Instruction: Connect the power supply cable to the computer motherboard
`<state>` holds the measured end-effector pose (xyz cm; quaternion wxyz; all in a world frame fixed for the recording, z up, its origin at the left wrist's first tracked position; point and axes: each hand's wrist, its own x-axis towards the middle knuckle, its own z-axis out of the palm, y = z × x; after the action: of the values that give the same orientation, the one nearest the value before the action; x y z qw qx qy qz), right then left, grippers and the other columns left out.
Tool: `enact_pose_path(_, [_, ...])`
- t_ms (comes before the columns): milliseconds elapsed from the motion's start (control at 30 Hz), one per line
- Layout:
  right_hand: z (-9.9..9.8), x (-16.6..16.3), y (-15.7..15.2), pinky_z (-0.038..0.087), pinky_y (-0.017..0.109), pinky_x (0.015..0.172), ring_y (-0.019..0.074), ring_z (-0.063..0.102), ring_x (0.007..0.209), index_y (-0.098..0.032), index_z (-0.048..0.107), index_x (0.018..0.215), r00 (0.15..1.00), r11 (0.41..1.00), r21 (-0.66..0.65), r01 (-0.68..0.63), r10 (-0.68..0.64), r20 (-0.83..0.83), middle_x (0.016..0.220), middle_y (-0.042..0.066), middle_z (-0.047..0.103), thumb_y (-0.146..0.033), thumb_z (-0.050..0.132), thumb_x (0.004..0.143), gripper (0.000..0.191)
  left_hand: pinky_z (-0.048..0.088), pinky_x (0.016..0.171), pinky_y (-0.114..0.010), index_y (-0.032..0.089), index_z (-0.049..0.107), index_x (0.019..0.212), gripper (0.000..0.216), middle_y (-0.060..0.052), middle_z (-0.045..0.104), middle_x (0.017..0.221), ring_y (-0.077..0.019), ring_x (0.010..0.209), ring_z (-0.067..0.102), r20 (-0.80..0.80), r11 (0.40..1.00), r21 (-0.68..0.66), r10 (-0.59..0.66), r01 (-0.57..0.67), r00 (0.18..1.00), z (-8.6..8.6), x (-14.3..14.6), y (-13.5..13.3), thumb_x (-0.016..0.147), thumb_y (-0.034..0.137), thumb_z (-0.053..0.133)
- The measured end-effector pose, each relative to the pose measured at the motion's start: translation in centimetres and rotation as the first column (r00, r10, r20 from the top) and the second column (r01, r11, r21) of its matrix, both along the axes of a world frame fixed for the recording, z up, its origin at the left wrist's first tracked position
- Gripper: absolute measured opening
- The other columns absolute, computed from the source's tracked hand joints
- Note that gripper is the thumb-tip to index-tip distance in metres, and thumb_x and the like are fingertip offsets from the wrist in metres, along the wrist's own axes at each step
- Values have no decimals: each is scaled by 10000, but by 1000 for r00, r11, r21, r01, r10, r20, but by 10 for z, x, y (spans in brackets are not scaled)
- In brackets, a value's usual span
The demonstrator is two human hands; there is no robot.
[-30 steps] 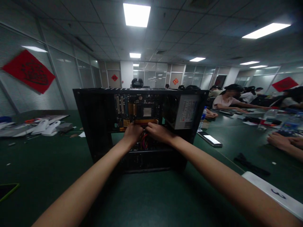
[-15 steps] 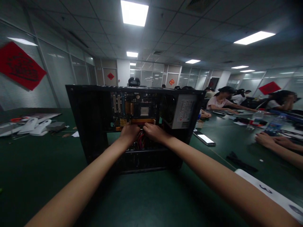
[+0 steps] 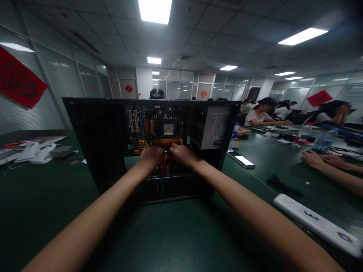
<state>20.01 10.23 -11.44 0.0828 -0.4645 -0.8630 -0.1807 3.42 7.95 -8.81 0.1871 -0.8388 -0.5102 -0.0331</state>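
An open black computer case point(image 3: 93, 143) stands upright on the green table point(image 3: 42, 204), its inside facing me. A motherboard point(image 3: 155, 126) fills the back wall, and a grey power supply point(image 3: 211, 126) sits at the upper right. My left hand point(image 3: 150, 156) and my right hand point(image 3: 181, 154) reach inside, side by side, both closed at the orange slots point(image 3: 166, 141) along the board's lower edge. What their fingers grip is hidden. Red cables point(image 3: 166, 166) hang just below the hands.
A white strip marked with numbers point(image 3: 314, 223) lies at the right near my forearm. A phone point(image 3: 241, 160), a black object point(image 3: 280, 184) and water bottles point(image 3: 321, 141) lie further right, where other people sit with hands on the table. White items point(image 3: 31, 153) clutter the far left.
The view has drifted, so the case sits lower left in frame. Both hands stay pressed at the same slots inside the case.
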Motion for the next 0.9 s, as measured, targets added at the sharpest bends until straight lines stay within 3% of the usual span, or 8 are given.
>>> enact_pose_path(333, [-11,15,2,459,290,895,222,646,1046,-97,681,1149,970,994,-56,-97,82,-227,1114,149,689,-66,489,912,307,499,809,-395,105,738,1012,348,-192,736,1025,-322,952,702,23,1000,1,16,-16,1000,-2,3,3,953,226,417])
enact_pose_path(900, [1,10,-4,451,275,796,231,688,963,-107,725,953,982,996,-87,24,-40,-187,1001,146,738,-96,484,928,243,474,873,-409,124,733,1015,296,-188,731,1049,-314,1005,690,41,999,-10,-34,35,999,-5,0,7,923,169,455])
